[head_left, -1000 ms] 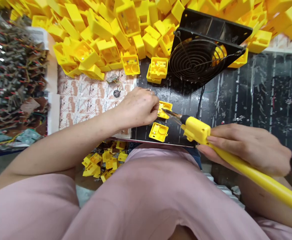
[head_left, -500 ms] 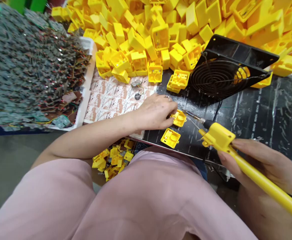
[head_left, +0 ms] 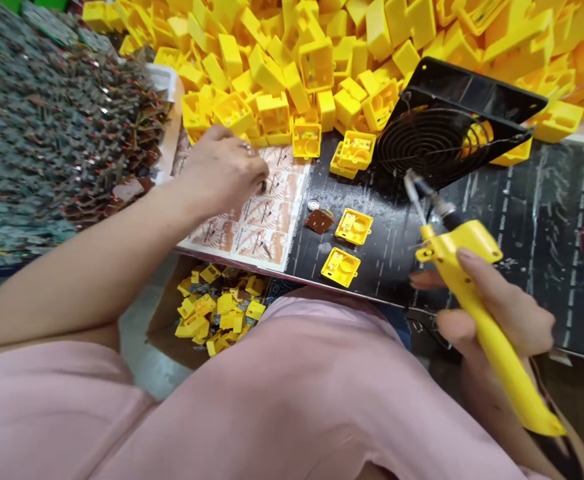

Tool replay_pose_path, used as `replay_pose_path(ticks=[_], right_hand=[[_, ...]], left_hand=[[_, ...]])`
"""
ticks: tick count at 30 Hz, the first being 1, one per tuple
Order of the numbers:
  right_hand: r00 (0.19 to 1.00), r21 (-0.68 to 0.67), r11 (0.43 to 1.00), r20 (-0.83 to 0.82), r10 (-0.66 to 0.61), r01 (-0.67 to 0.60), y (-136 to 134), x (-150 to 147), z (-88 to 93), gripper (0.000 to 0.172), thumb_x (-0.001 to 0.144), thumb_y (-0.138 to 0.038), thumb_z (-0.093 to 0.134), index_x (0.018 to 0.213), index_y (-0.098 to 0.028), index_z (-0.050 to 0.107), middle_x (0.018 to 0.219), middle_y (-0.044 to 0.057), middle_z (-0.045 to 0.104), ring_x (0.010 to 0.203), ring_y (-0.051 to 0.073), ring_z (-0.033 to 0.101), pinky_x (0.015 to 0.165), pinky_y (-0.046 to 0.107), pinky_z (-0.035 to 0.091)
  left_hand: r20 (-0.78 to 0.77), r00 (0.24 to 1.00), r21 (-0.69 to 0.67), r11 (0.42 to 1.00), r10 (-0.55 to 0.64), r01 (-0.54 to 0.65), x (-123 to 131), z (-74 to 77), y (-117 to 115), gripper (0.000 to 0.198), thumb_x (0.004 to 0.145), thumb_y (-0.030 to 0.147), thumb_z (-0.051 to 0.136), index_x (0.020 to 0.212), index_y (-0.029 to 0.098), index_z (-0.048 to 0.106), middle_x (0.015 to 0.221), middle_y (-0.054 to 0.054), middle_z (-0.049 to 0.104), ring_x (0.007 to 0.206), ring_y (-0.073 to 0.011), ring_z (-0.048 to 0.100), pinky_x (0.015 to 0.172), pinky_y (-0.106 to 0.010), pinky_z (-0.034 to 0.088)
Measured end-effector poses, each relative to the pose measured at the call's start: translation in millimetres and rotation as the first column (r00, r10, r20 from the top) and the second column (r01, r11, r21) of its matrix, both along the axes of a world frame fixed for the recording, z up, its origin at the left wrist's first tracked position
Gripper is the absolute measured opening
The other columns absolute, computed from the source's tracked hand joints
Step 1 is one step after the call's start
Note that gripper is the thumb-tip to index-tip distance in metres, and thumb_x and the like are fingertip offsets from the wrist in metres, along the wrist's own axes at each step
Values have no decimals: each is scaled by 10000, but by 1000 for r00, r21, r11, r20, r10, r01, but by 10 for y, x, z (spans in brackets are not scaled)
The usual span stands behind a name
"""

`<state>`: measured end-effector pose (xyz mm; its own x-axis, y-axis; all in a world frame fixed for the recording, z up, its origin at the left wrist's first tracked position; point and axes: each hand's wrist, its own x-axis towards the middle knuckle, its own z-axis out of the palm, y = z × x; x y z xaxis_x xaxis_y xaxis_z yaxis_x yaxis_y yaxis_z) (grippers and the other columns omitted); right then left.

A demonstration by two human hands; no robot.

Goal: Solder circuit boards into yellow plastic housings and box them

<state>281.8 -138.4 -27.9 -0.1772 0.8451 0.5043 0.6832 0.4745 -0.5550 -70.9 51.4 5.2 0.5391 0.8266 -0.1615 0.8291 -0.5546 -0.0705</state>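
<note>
My left hand (head_left: 227,170) is over the printed paper sheet (head_left: 272,220), its fingers curled down and together. A small dark piece (head_left: 263,187) shows at the fingertips; what they hold is mostly hidden. My right hand (head_left: 502,307) is closed around a yellow soldering iron (head_left: 477,293), its tip pointing up and left near the fan. Two open yellow plastic cases lie on the black board: one case (head_left: 354,227) farther back, another case (head_left: 341,267) nearer me. Just left of the farther case lies a small brown circuit board (head_left: 319,221) with a round metal disc (head_left: 313,205).
A black fan (head_left: 432,143) with a wire grille stands tilted behind the iron. Yellow cases (head_left: 272,67) are heaped along the back. A white tray (head_left: 172,127) piled with circuit boards is at left. Below the table edge sits a carton (head_left: 165,320) of yellow parts.
My left hand has moved left from the farther case to the paper sheet. The brown board now shows beside that case. My right hand has tilted the iron more upright.
</note>
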Motion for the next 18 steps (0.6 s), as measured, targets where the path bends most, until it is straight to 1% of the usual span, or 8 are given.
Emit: replay_pose_path(ticks=[2,4,5,8,10,12,15,18], right_hand=[[990,43,992,87,112,-116,84,-121,66,373,1028,-287,664,1398,-241,651,815,6,783,660,161,749,671,237,592],[967,47,980,174,185,-196,176,-260,58,183,1009,-244,699,1191,-224,695,800,-13,761,658,122,722,677,211,555],[958,46,975,200,205,-218,225,-334,19,138,1007,-291,710,1126,-225,692,804,-9,751,679,127,717,677,227,545],[931,84,961,286,228,-262,375,-545,-189,284,1014,-504,664,1088,-232,693,759,6,688,707,178,671,677,303,519],[924,125,959,323,205,-256,462,-641,-320,277,1022,-483,652,1108,-222,691,791,25,679,726,194,641,676,315,501],[931,140,961,315,185,-238,515,-683,-378,289,1008,-446,683,1166,-204,681,857,49,696,757,204,643,682,317,506],[955,148,967,248,164,-205,504,-665,-313,430,932,-488,775,1231,-200,661,867,42,711,756,207,674,697,320,534],[981,182,973,152,116,-144,409,-607,-162,320,896,-290,839,1160,-219,673,803,1,721,673,162,676,676,284,539]], left_hand=[[45,999,-35,999,19,-17,-83,-9,-107,327,1015,299,506,1062,161,798,932,-79,791,951,-234,706,987,-417,530],[157,988,-165,986,3,23,-120,-18,-227,297,958,320,554,1063,208,808,820,-33,778,801,-197,706,829,-319,538],[214,977,-242,969,4,49,-113,-21,-289,294,938,324,560,1051,214,808,792,-20,775,756,-181,705,784,-289,527],[328,944,-428,898,47,103,-9,-32,-454,322,923,339,541,1054,190,793,796,-22,786,712,-156,715,715,-246,509],[397,911,-519,846,113,122,82,-50,-525,305,911,340,536,1032,187,771,759,-8,776,675,-139,711,680,-224,510],[453,866,-640,754,214,149,151,-79,-559,270,901,321,524,1010,195,737,697,9,752,625,-130,704,631,-212,514],[468,811,-779,598,352,190,197,-133,-557,270,892,267,483,1027,205,709,665,-1,741,599,-148,720,590,-230,532],[473,785,-812,544,400,213,199,-174,-520,266,860,256,504,995,201,726,709,-27,758,623,-167,733,601,-260,554]])
